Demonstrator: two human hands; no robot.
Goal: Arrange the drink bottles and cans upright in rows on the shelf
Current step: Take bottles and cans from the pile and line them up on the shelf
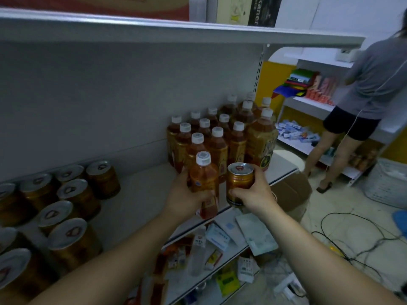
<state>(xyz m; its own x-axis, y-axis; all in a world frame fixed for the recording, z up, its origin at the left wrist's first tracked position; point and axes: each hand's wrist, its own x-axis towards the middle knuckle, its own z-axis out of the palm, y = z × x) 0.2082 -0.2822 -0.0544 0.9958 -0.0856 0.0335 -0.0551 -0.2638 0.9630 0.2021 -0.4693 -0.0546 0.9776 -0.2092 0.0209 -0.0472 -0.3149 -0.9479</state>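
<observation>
The print on every label is blurred and cannot be read, and the cans [72, 194] grouped at the left of the shelf [143, 194] are cut off by the frame's left and lower edges. The middle of the held bottle [203, 177] is covered by the left hand [187, 198], which is wrapped round it with the thumb laid across the front. Whether its base rests on the shelf's front edge cannot be told. The bottle is seen upright, with amber liquid, a white cap and a red band near the bottom. Just beside it, a gold can [239, 183] with a silver pull-tab lid is gripped upright by the right hand [256, 194], thumb across the front and fingers curled behind. Its base is partly hidden. Both are held at the shelf's front edge, directly before the rows of white-capped bottles [211, 133], next to which larger bottles [262, 137] are stood. Loose packets [220, 238] are scattered on the lower shelf, poorly lit. A second person [370, 84] is partly cropped at the right.
</observation>
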